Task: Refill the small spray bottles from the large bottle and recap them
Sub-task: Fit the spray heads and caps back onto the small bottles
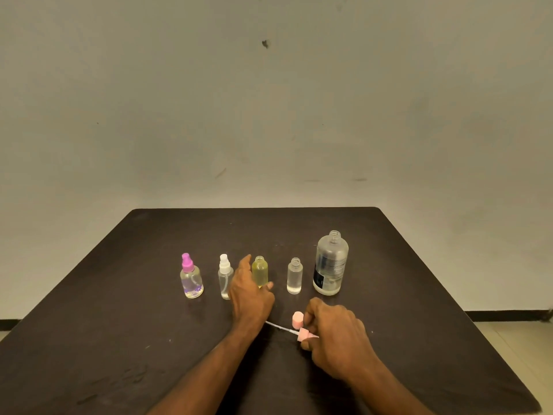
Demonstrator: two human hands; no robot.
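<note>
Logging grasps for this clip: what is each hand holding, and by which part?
Right hand pinches the pink spray head by its collar, tube pointing left. Left hand is open beside the yellow bottle, gripping nothing.

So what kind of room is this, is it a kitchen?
Probably not a kitchen. It looks like a bare room set up for the job: one dark table against a plain wall, a row of small bottles and one big bottle, nothing else.

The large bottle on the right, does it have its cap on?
No, the large bottle stands with its threaded neck bare and open, with no cap on it.
</note>
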